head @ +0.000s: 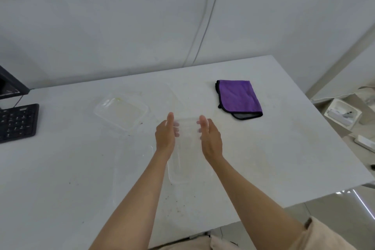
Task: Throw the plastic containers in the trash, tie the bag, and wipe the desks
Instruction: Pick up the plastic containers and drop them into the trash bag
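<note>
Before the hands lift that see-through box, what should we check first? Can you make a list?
1. Both hands at the box: ok. The left hand and right hand flank the clear container.
2. Grip closed on it: cannot tell; fingers look fairly straight, and the clear plastic hides contact.
3. Box empty: cannot tell through the plastic.
4. Other container out of the way: ok, it sits apart to the left.
5. Purple cloth ready for wiping: ok, folded on the desk.
6. Trash bag nearby: cannot tell, none in view.
</note>
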